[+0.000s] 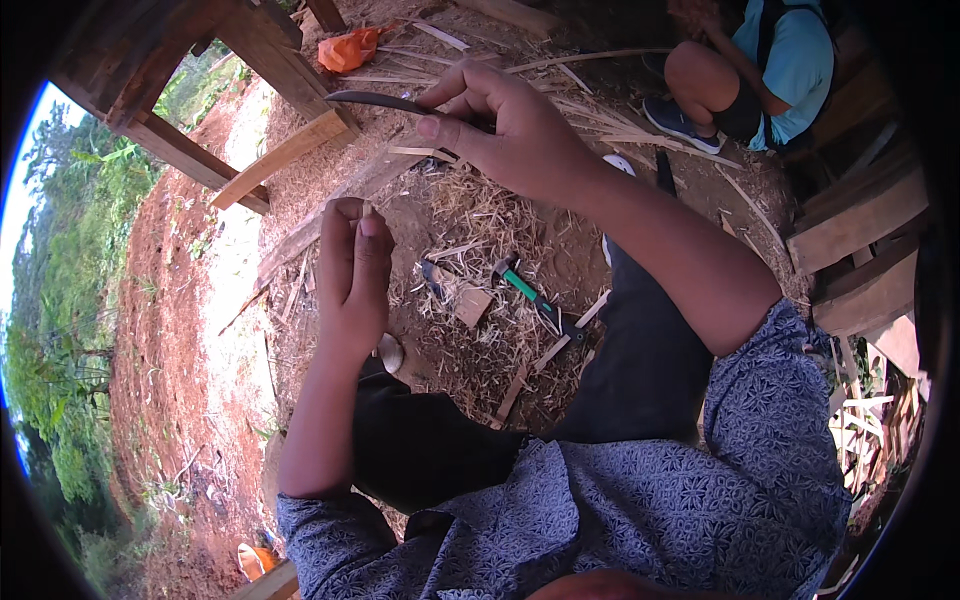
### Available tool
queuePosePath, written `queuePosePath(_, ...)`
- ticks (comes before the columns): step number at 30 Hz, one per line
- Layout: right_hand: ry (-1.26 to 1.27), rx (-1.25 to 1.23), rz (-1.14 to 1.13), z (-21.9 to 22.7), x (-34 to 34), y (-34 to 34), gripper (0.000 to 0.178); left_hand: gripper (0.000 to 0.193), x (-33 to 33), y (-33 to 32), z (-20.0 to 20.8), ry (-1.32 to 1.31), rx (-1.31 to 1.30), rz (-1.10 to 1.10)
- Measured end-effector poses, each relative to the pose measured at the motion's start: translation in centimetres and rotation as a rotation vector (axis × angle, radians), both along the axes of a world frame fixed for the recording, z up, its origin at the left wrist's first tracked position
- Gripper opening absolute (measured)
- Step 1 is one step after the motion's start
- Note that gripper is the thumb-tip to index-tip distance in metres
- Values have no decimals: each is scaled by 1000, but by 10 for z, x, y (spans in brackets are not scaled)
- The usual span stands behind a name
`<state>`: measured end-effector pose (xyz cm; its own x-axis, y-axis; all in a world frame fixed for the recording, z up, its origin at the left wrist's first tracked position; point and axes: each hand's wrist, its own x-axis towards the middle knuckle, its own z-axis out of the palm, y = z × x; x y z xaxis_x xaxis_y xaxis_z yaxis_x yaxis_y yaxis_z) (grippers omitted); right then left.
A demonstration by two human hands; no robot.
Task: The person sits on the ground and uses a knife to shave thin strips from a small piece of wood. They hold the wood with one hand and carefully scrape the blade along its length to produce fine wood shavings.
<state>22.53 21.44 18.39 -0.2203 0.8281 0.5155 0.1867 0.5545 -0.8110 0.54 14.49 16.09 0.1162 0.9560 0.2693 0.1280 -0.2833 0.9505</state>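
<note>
My right hand (495, 135) is raised in front of me, closed around a knife whose dark, slightly curved blade (375, 99) points left. Lower and to the left, my left hand (354, 255) pinches a small pale piece of wood (367, 209) between thumb and fingers; only its tip shows. The blade is above the left hand, apart from it. On the ground between my legs lie a hammer (520, 284) with a green and black handle and a small wooden block (471, 304), among many shavings (490, 215).
A person in a teal shirt (800, 70) sits at the far right. Long thin wood strips (620, 125) lie scattered ahead, near an orange bag (348, 50). Wooden beams (285, 158) stand at upper left; rough timber (860, 230) is stacked on the right. Bare earth slopes off left.
</note>
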Motion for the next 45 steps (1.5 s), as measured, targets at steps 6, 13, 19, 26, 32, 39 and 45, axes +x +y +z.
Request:
queuePosePath(6,-73,-108,135,14,-12,-21,25,35,-8,-5,11,12,-35,25)
queuePosePath(13,-64,-62,240,8,-10,-41,25,50,12,-48,-3,-161,-156,83)
queuePosePath(19,-262,-194,299,10,-1,-50,25,55,4,-45,-19,-35,-62,21)
queuePosePath(26,-210,-149,293,3,-5,-64,20,75,11,-55,-14,59,60,11)
queuePosePath(32,-241,-29,333,10,-9,-71,21,64,-2,-58,-17,208,205,-42)
queuePosePath(39,-194,-27,369,12,-13,-72,20,52,-2,-59,-18,309,287,-32)
queuePosePath(45,-189,-58,376,11,-14,-72,18,37,-1,-59,-17,316,240,-1)
